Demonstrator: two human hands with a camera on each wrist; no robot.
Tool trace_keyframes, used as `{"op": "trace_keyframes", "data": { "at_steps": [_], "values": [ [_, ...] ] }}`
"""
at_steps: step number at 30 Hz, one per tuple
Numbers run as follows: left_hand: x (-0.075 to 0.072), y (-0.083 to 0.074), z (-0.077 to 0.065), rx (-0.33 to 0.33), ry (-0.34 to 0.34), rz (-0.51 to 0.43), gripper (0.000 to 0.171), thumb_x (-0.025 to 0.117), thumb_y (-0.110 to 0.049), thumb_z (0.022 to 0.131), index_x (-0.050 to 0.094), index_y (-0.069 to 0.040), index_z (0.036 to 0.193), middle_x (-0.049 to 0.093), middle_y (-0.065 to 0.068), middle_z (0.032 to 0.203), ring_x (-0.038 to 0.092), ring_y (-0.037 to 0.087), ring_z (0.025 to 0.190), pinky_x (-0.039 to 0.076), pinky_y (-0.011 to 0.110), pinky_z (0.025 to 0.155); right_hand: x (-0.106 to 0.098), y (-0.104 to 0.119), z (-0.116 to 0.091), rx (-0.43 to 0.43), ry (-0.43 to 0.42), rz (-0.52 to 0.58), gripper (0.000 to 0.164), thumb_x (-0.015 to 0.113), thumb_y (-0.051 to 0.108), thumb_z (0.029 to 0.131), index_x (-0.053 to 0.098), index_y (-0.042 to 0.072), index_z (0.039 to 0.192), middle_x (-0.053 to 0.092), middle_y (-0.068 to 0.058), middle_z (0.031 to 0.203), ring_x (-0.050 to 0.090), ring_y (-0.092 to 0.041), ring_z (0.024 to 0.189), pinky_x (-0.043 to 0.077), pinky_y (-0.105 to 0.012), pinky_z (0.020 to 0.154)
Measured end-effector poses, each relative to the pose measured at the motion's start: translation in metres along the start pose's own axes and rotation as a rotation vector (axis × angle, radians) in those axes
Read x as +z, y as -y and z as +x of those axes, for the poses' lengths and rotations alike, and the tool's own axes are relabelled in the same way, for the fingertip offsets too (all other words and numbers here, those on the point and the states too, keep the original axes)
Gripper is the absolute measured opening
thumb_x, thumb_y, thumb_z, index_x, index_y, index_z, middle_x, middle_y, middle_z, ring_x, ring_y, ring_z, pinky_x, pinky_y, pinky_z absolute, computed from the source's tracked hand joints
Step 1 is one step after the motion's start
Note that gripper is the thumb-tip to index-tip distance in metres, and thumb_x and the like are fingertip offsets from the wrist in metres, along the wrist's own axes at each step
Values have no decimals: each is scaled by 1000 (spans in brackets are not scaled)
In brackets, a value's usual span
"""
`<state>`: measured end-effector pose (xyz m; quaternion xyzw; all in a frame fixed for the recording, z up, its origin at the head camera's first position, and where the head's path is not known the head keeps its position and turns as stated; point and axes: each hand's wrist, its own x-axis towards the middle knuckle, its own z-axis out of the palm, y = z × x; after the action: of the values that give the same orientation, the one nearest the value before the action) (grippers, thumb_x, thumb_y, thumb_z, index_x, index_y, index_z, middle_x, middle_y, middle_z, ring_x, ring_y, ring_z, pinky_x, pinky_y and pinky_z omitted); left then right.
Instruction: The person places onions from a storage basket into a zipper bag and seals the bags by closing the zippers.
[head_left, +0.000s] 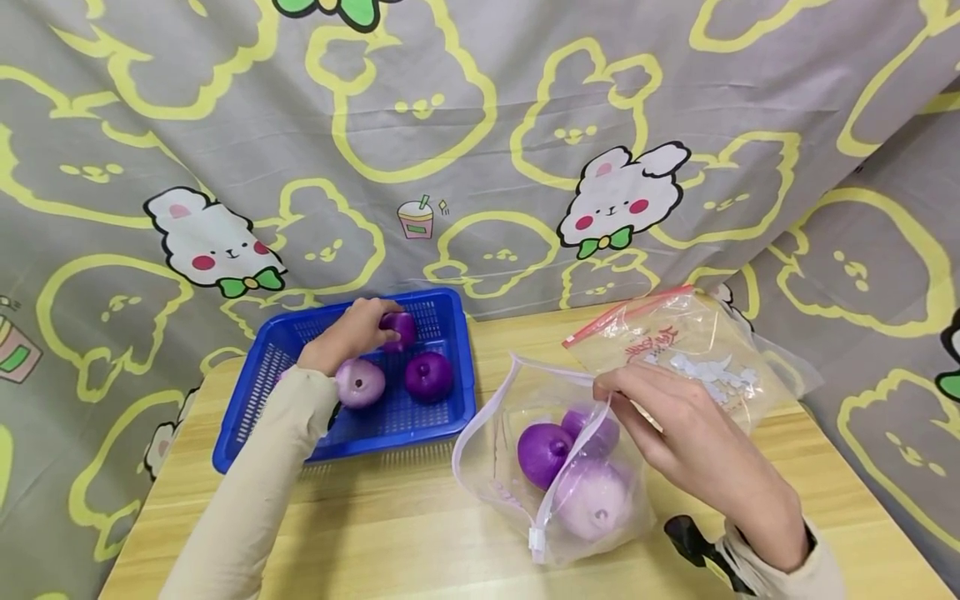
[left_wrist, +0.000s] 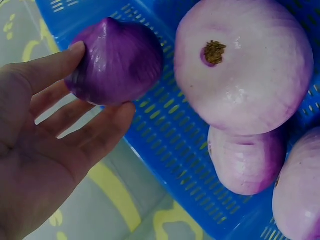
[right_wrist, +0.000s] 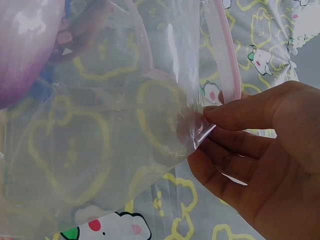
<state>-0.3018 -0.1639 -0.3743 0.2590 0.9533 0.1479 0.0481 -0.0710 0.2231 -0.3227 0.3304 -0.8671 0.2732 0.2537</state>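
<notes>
Over the back of the blue basket [head_left: 467, 375], my left hand [head_left: 352, 333] grips a dark purple onion [left_wrist: 117, 62] between thumb and fingers. In the basket, a pale onion [head_left: 360, 383] and another dark purple onion [head_left: 428, 377] sit close by; more pale onions [left_wrist: 245, 162] show in the left wrist view. My right hand [head_left: 675, 417] pinches the edge of a clear zip bag [head_left: 495, 467] between thumb and fingers. The bag's mouth gapes toward the left, its white slider [head_left: 537, 540] at the front. Inside it lie several onions, dark purple [head_left: 543, 454] and pale [head_left: 592, 500].
Behind the right hand, a clear bag with a red zip strip [head_left: 630, 312] and red print lies flat on the wooden table [head_left: 390, 525]. A grey cartoon-patterned cloth [head_left: 510, 150] hangs close behind the basket. A black strap piece [head_left: 693, 537] is by the right wrist.
</notes>
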Motion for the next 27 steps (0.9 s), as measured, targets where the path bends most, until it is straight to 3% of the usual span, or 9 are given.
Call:
{"op": "trace_keyframes", "data": {
  "at_steps": [10,14,23,27],
  "values": [
    [-13,-10,-8,60,-61,5,37,76,-5,86,67,1,122,71,18,111,66,33,102,51,49,91,-1,1,0,-3,-2,-1,39,38,35,107,66,9,102,69,3,95,65,-10,87,51,-19,81],
    [-18,-16,-12,55,-76,10,37,76,-8,87,67,0,123,72,17,108,67,30,95,52,48,86,-2,1,0,-9,-7,-2,39,37,35,107,66,9,102,69,3,95,64,-10,87,51,-19,80],
    [-23,-33,-33,76,-146,1,37,76,-15,88,68,-5,123,73,11,96,63,21,74,52,41,69,-1,0,-1,-21,-18,-4,40,37,34,108,66,9,100,69,3,94,65,-9,86,52,-19,78],
    [-21,-41,-43,106,-191,6,38,76,-14,88,68,-5,124,74,12,100,58,20,69,48,39,65,-2,0,0,-22,-15,-5,40,36,34,108,66,8,100,69,3,95,65,-10,87,52,-20,79]
  ]
}}
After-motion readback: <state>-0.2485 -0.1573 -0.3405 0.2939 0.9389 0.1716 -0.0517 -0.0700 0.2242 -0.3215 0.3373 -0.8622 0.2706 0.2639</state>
